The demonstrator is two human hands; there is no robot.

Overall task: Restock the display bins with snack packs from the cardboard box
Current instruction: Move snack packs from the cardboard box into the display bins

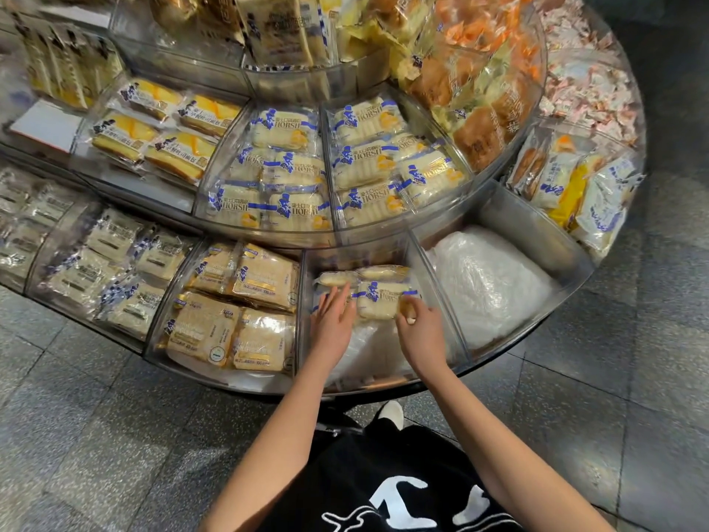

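Standing at a round, tiered display stand (245, 382) of clear plastic bins on a grey stone-tile floor (76, 435), a person in a black top with white print (383, 493) has both bare arms reaching into the low front bin (435, 297). The bin to its right holds a crumpled white plastic sheet (491, 286). The bin to its left holds flat tan snack packs (234, 312), four showing. On the tier above are two bins of white bread packs with blue bands (284, 174), laid in rows, with yellow cake packs (153, 136) further left. The front bin has more white plastic along its near side and a small cluster of the same white-and-blue packs at the back: two rear packs (383, 272) side by side, and two more in front of them. The left hand (332, 324) lies flat, fingers straight, on the front-left pack (321, 291), which it mostly hides. The right hand (420, 332) has its fingers curled round the right end of the front-right pack (378, 303), which lies flat, print up. The hands are near each other but not touching. A white shoe toe (391, 412) shows below the stand's rim.
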